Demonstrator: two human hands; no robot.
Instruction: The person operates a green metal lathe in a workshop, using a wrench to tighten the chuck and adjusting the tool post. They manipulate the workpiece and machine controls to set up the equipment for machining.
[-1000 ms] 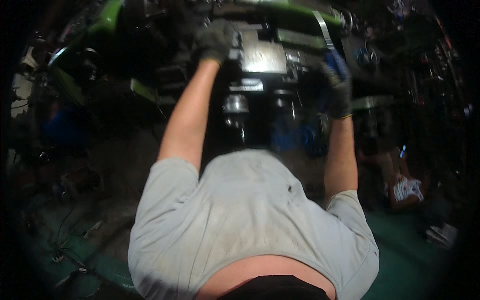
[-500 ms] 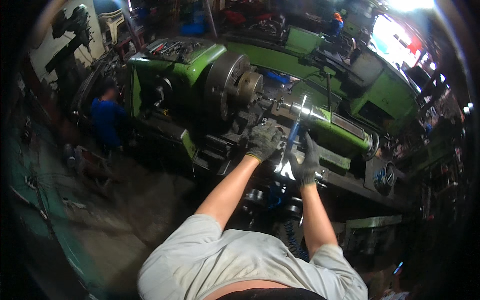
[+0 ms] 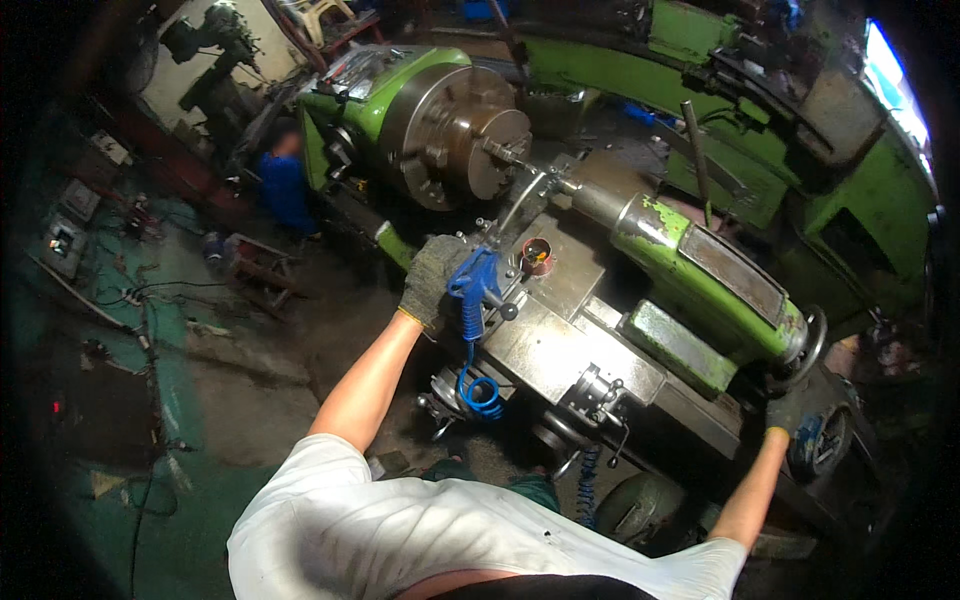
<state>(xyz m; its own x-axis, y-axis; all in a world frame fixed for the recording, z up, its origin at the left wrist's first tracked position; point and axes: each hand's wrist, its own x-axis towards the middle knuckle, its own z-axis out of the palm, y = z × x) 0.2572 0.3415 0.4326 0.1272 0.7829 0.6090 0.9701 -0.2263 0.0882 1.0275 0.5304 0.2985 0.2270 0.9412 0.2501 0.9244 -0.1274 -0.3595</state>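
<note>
Left hand (image 3: pixel 432 282) in a knit glove has a closed grip on the blue air gun (image 3: pixel 472 283), nozzle aimed across the near-left corner of the lathe carriage (image 3: pixel 560 335) toward the chuck (image 3: pixel 455 135), coiled hose (image 3: pixel 478 392) dangling below, while the right hand (image 3: pixel 790 415) rests down by the tailstock handwheel (image 3: pixel 808 345), can't tell if it's gripping

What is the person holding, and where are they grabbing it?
The gloved left hand grips a blue air blow gun by its handle. The right hand is too dark to tell.
</note>
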